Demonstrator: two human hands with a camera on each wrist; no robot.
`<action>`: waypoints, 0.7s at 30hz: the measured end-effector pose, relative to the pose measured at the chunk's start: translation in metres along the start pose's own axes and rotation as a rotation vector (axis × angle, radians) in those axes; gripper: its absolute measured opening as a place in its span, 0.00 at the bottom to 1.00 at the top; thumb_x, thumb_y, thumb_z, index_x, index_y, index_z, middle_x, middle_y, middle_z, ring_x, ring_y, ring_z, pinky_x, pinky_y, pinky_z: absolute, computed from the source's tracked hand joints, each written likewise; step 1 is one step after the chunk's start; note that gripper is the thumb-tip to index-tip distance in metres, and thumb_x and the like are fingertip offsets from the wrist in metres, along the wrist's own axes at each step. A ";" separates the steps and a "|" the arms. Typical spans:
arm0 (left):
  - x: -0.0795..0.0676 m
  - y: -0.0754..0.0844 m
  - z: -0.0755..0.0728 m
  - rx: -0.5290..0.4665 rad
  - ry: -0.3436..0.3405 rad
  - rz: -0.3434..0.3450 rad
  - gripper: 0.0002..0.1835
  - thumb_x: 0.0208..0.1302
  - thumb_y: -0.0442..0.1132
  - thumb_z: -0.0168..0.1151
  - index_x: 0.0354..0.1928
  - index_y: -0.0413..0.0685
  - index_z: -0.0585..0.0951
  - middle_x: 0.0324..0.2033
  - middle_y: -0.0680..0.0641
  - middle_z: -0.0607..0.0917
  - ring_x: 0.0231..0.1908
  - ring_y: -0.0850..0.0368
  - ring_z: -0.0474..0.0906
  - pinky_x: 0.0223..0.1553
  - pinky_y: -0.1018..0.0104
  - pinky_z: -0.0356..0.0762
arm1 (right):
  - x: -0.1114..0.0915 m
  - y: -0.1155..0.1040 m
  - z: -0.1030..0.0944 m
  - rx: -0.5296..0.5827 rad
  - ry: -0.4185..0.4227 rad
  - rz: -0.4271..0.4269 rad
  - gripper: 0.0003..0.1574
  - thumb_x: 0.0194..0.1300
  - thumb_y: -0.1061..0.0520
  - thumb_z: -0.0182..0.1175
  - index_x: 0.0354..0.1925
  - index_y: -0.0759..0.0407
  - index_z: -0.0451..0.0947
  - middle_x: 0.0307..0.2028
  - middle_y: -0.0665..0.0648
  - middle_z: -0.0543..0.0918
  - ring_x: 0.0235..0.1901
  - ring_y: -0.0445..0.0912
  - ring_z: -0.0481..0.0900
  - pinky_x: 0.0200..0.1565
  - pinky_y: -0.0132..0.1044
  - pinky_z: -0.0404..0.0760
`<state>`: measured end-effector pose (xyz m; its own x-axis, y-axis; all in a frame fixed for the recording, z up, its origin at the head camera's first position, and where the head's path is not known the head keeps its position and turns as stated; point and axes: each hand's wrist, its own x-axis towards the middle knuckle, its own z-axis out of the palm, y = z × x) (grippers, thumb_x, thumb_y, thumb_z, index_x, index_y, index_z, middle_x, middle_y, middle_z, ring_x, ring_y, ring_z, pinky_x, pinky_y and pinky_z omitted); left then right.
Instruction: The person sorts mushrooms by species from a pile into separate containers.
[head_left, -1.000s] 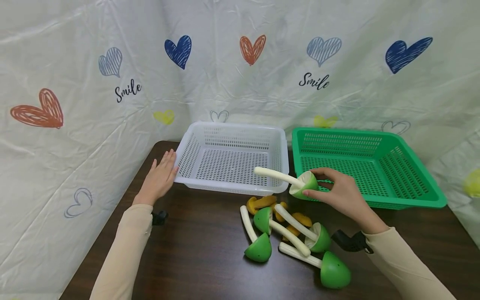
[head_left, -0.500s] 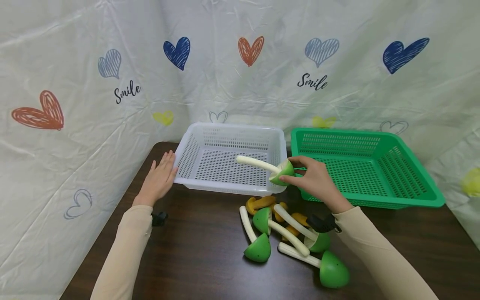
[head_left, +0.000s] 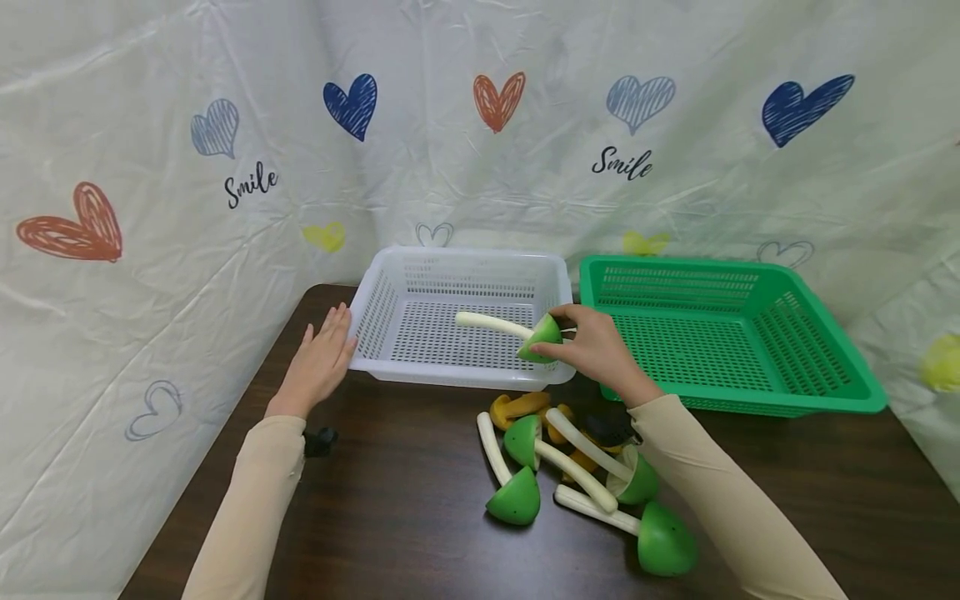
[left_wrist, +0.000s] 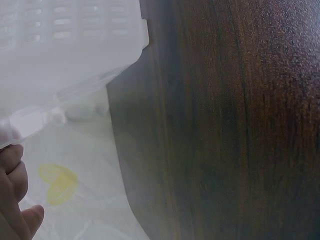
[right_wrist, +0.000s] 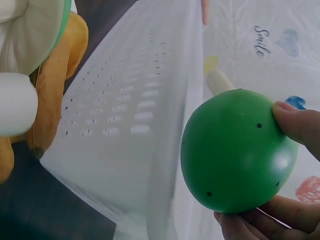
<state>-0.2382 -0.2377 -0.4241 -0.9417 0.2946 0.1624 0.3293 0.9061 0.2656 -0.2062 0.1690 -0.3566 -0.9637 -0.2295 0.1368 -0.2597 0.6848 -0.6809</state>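
My right hand [head_left: 596, 346] pinches a toy mushroom by its green cap [right_wrist: 237, 150], thumb on one side and fingers on the other. Its pale stem [head_left: 491, 323] points left over the white basket [head_left: 450, 373], and the cap overlaps the basket's right end in the head view. My left hand [head_left: 318, 358] lies with straight fingers against the basket's left rim; only some of its fingertips [left_wrist: 32, 217] show in the left wrist view. In front of the white basket several green-capped mushrooms [head_left: 514, 497] lie with several orange-yellow mushrooms [head_left: 517, 406], partly overlapping.
A green basket [head_left: 731, 400] stands right of the white one, close beside it. Both sit at the back of the dark wooden table [head_left: 390, 500]. Behind hangs a pale curtain [head_left: 435, 183] printed with hearts and the word Smile.
My right hand has carried the green-capped mushroom leftward, from the gap between the baskets to over the white basket's right part. My left hand stays at the rim.
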 end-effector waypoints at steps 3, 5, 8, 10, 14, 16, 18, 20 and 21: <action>-0.001 0.000 -0.001 -0.004 -0.002 0.001 0.31 0.76 0.46 0.35 0.72 0.34 0.48 0.72 0.39 0.48 0.72 0.46 0.40 0.67 0.40 0.37 | 0.004 -0.001 0.007 -0.004 -0.014 -0.006 0.35 0.53 0.48 0.71 0.54 0.66 0.74 0.46 0.63 0.80 0.47 0.55 0.80 0.44 0.46 0.80; -0.001 -0.001 -0.001 -0.008 0.000 0.003 0.31 0.76 0.46 0.35 0.72 0.34 0.48 0.72 0.39 0.49 0.72 0.46 0.40 0.66 0.40 0.37 | 0.006 -0.001 0.012 -0.009 -0.023 -0.009 0.34 0.54 0.48 0.71 0.53 0.66 0.74 0.45 0.62 0.80 0.47 0.55 0.80 0.44 0.46 0.80; -0.001 -0.001 0.000 -0.003 0.002 0.009 0.31 0.76 0.46 0.35 0.72 0.34 0.49 0.72 0.39 0.49 0.72 0.45 0.40 0.66 0.39 0.39 | 0.007 0.000 0.017 -0.013 -0.038 -0.014 0.35 0.53 0.48 0.71 0.54 0.66 0.73 0.45 0.62 0.80 0.47 0.55 0.80 0.44 0.46 0.80; -0.001 -0.001 0.000 -0.002 0.001 0.012 0.31 0.76 0.46 0.35 0.72 0.34 0.48 0.72 0.39 0.48 0.72 0.45 0.40 0.66 0.39 0.39 | 0.008 0.000 0.020 -0.007 -0.049 -0.014 0.37 0.53 0.48 0.71 0.55 0.67 0.73 0.46 0.63 0.80 0.47 0.55 0.80 0.44 0.45 0.80; -0.001 -0.002 0.000 0.000 -0.004 0.015 0.31 0.76 0.46 0.36 0.72 0.34 0.48 0.72 0.39 0.48 0.72 0.45 0.40 0.66 0.39 0.38 | 0.009 0.000 0.024 -0.001 -0.059 -0.017 0.38 0.53 0.48 0.71 0.56 0.68 0.72 0.47 0.64 0.79 0.47 0.56 0.79 0.44 0.45 0.80; -0.001 -0.002 0.000 -0.001 -0.006 0.015 0.31 0.76 0.46 0.36 0.72 0.34 0.48 0.72 0.39 0.48 0.72 0.45 0.40 0.66 0.39 0.37 | 0.011 0.001 0.027 0.004 -0.063 -0.019 0.39 0.53 0.48 0.71 0.56 0.68 0.72 0.48 0.64 0.79 0.48 0.56 0.79 0.45 0.45 0.79; -0.001 -0.002 0.000 0.004 -0.005 0.014 0.31 0.76 0.46 0.36 0.72 0.34 0.48 0.72 0.39 0.48 0.72 0.45 0.40 0.66 0.39 0.38 | 0.012 0.001 0.029 -0.001 -0.076 -0.023 0.39 0.53 0.48 0.71 0.57 0.67 0.72 0.48 0.64 0.79 0.48 0.56 0.79 0.46 0.46 0.79; -0.001 -0.003 0.001 0.010 0.001 0.017 0.31 0.76 0.46 0.36 0.72 0.34 0.49 0.72 0.38 0.49 0.72 0.45 0.41 0.66 0.39 0.39 | 0.013 0.001 0.031 -0.003 -0.097 -0.028 0.40 0.53 0.47 0.71 0.57 0.67 0.71 0.49 0.63 0.79 0.49 0.56 0.78 0.47 0.46 0.78; -0.001 -0.003 0.001 0.012 0.003 0.017 0.31 0.76 0.46 0.36 0.72 0.34 0.49 0.72 0.38 0.49 0.72 0.45 0.41 0.66 0.38 0.40 | 0.013 0.001 0.031 0.000 -0.109 -0.031 0.40 0.53 0.47 0.71 0.58 0.67 0.71 0.50 0.63 0.78 0.50 0.56 0.78 0.48 0.46 0.78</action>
<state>-0.2388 -0.2402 -0.4257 -0.9358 0.3091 0.1698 0.3444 0.9046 0.2514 -0.2174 0.1451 -0.3776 -0.9425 -0.3248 0.0787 -0.2897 0.6763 -0.6773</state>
